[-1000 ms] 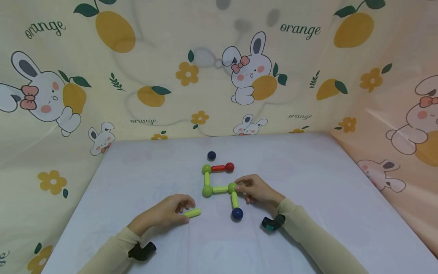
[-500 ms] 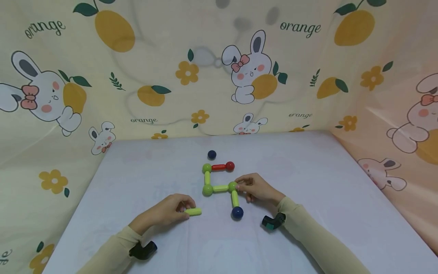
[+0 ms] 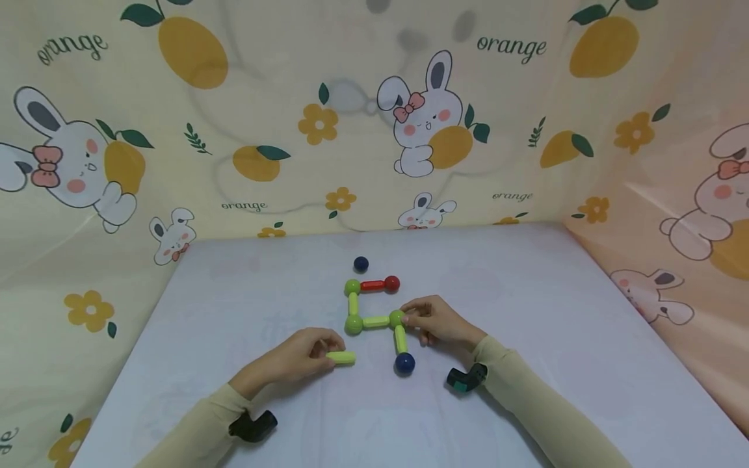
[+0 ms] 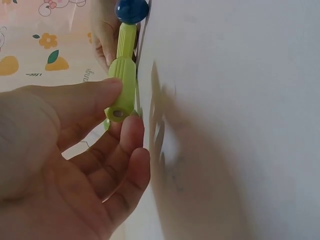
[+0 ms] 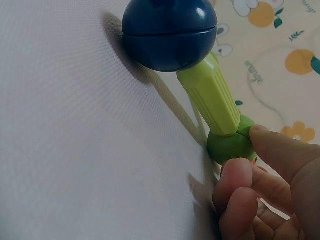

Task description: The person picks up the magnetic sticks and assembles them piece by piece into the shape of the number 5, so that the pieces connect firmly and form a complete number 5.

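Observation:
My left hand (image 3: pixel 295 357) pinches a short light-green stick (image 3: pixel 344 358) between thumb and fingers. In the left wrist view the ribbed stick (image 4: pixel 125 82) shows a small round socket at its near end. My right hand (image 3: pixel 441 323) grips a green ball (image 3: pixel 396 318) at the right corner of a joined ball-and-stick figure. From that ball a green stick (image 5: pixel 212 95) runs to a navy ball (image 5: pixel 170 35) nearer me. Leftward, another green stick (image 3: pixel 376 322) joins a second green ball (image 3: pixel 354 324).
The figure continues away from me through a green stick (image 3: pixel 353 303) to a green ball (image 3: pixel 352 286), then a red stick (image 3: pixel 372 286) and red ball (image 3: pixel 392 283). A loose navy ball (image 3: pixel 361 264) lies behind it on the white tabletop (image 3: pixel 515 286). A printed cloth (image 3: pixel 351 149) hangs behind.
My left hand has moved right with the green stick, which has turned from slanted to nearly level. The right hand stays on the green ball.

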The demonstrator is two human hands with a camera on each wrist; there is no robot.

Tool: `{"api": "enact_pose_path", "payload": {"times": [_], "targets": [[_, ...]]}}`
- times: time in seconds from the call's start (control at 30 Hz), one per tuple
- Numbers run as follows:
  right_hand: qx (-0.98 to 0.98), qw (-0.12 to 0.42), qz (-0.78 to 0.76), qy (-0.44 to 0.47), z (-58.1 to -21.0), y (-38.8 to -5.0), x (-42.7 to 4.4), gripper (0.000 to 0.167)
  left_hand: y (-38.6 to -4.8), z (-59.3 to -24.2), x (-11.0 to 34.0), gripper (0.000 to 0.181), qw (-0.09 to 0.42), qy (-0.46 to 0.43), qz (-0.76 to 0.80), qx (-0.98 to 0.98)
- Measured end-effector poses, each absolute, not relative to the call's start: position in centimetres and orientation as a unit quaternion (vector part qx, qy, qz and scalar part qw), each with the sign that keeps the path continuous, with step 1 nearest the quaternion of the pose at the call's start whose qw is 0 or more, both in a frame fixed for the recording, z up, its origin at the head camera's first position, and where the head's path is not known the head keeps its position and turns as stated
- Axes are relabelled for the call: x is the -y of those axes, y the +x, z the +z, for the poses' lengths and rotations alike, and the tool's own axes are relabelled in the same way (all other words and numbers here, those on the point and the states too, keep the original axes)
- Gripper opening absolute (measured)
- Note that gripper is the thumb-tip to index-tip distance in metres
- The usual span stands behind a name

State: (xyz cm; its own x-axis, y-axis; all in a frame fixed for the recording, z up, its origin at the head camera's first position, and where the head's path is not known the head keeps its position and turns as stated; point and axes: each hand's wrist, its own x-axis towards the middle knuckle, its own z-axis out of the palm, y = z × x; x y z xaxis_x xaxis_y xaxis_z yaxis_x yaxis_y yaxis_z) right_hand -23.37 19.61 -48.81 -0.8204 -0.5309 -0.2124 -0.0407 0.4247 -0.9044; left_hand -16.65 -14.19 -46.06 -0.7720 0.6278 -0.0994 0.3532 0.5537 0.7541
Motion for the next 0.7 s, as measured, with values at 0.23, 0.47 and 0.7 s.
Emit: {"api": "enact_pose_path", "payload": {"times": [0.23,0.47,0.7], "targets": [[-0.81,0.242,-0.504,-0.176,-48.7,-23.3,-19.5,0.042,-16.8,-46.5,13.1,0.022,0.182,0.288,0.393,-0.854],[-0.81,0.243,-0.505,-0.171,-48.7,-23.3,-19.5,0.043,-16.7,-46.8,12.0,0.023,0.183,0.296,0.4,-0.848],[-0.81,0.248,-0.504,-0.165,-48.7,-23.3,-19.5,0.045,-16.5,-46.7,10.9,0.023,0.192,0.306,0.408,-0.839]]}}
